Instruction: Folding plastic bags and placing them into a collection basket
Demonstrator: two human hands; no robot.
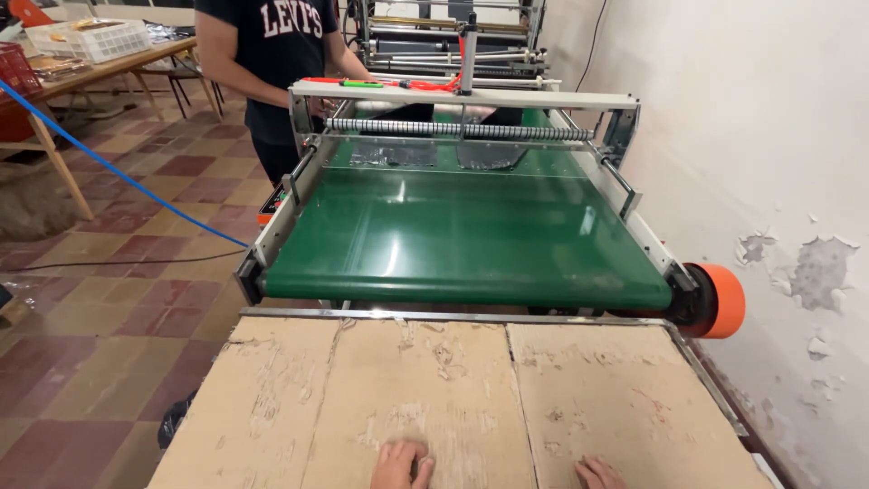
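Seen from the head camera, both hands are lying at the near edge of a cardboard-covered table (471, 398). The left hand (401, 465) is resting flat on the cardboard, fingers spread and released, gripping nothing. The right hand (599, 473) is showing only its fingertips at the bottom edge, touching the cardboard; whether it is clenched or relaxed cannot be told. The two hands are sitting well apart, one on either side of a seam between cardboard sheets. The cardboard is scuffed and torn in patches. Just beyond the table's far edge a green conveyor belt (471, 240) is stretching away, with an orange roller end (721, 301) sticking out at its right corner near the peeling white wall (751, 136). Across the belt's far end a metal frame (462, 95) is carrying a ribbed roller (457, 130). A person in a dark shirt (272, 54) is standing at the machine's left side, hands at the frame. A blue hose (118, 177) is running across the tiled floor (109, 299).
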